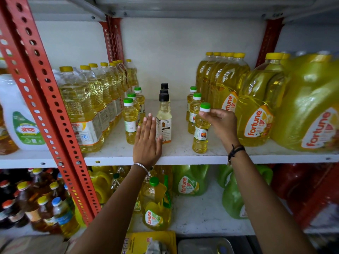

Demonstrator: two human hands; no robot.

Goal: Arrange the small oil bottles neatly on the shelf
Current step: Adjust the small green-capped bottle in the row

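Standing on the white shelf (183,153) in the middle of the frame are small oil bottles in three short rows. At centre left, three green-capped bottles (130,123) are holding yellow oil. At the centre, three black-capped bottles (163,121) are holding paler oil. At centre right, the front green-capped bottle (201,131) is standing before two more. The right hand (222,123) is pinching this bottle's cap with its fingertips closed on it. The left hand (147,142) is lying flat, fingers straight and together, touching the front black-capped bottle.
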